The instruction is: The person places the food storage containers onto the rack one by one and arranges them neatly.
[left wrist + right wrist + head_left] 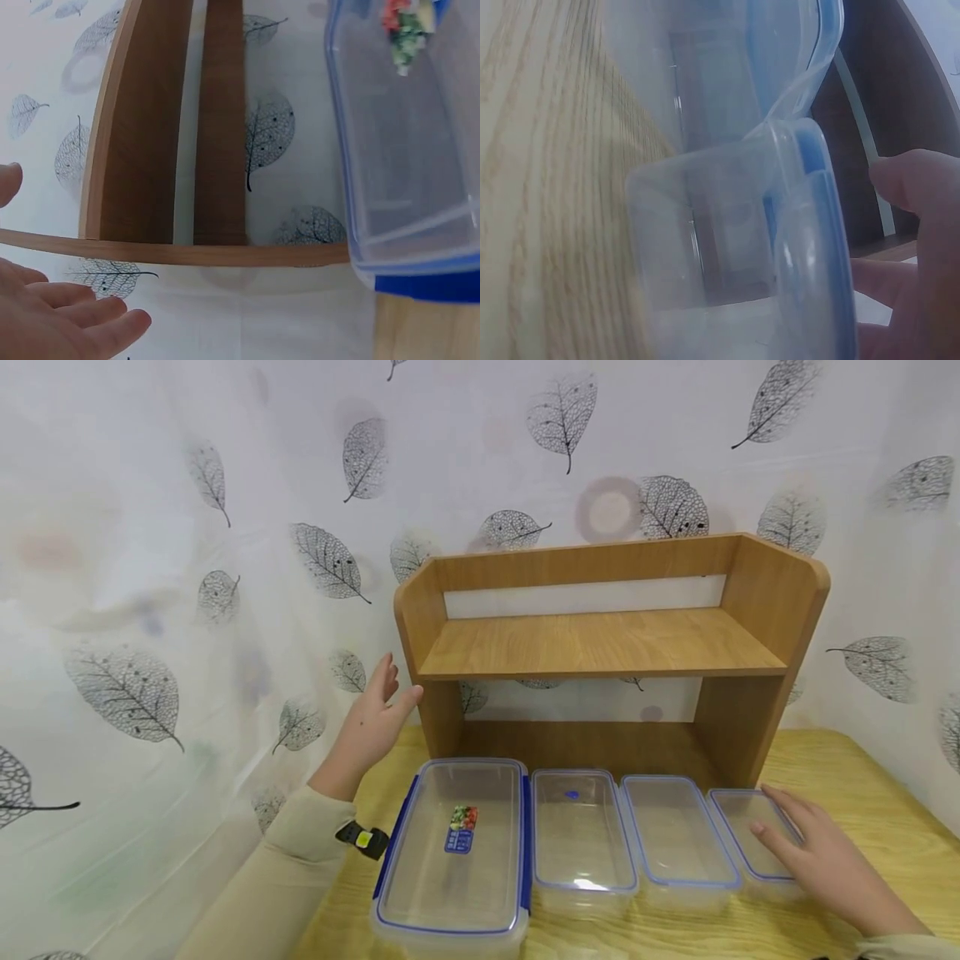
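Note:
My left hand [372, 714] is raised with spread fingers beside the left end of a wooden shelf [602, 643]; nothing is in it. In the left wrist view the fingers [105, 322] lie just outside the shelf's side board. Over the right edge of a small clear lidded container [752, 835] hovers or rests my right hand [825, 852], fingers loosely extended. Whether it touches the lid, I cannot tell. To the left stand two more clear containers, a narrow one [678, 831] and a wider one [583, 835], then a large container [487, 885] with blue clips and a colourful label.
The shelf stands behind the row of containers, on a light wood-grain table [832, 768]. A pale leaf-patterned curtain or wall covering [465, 452] hangs behind and to the left. A black watch-like device [363, 840] is strapped on the left wrist.

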Demonstrator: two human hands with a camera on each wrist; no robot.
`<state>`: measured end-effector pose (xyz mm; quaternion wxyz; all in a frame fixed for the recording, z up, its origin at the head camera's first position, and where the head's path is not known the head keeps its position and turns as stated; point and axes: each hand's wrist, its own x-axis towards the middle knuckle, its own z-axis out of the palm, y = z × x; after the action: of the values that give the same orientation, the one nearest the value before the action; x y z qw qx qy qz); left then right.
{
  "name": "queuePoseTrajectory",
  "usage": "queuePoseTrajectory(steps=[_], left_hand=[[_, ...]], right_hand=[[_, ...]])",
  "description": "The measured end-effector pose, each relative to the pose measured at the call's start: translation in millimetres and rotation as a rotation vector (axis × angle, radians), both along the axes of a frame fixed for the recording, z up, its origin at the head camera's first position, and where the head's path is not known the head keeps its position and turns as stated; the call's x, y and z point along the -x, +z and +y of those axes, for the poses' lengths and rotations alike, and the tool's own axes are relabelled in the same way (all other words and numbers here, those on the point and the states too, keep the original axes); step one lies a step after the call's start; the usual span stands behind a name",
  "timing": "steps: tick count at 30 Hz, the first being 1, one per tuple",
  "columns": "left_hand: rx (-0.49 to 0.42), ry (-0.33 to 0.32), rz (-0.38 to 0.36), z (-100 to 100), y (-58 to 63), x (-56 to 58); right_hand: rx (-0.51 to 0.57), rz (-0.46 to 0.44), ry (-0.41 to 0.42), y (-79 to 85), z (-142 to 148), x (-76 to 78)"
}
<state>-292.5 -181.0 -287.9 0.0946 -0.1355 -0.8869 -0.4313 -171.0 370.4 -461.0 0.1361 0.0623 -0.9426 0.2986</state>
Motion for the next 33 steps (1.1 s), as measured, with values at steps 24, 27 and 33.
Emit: queuePoseTrajectory(steps=[24,27,33], left_hand=[[-0.24,0.059,0.036,20.8,6.5,54.7],[-0.257,0.069,0.025,22.0,4.8,60.3],[-0.273,0.094,0.008,22.0,1.8,66.7]], right_hand=[[0.086,-0.164,-0.024,-3.8,10.2,3.4],[0.107,-0.164,-0.025,-7.6,12.2,4.2],[0.137,-0.211,-0.023,-12.7,14.5,5.7]])
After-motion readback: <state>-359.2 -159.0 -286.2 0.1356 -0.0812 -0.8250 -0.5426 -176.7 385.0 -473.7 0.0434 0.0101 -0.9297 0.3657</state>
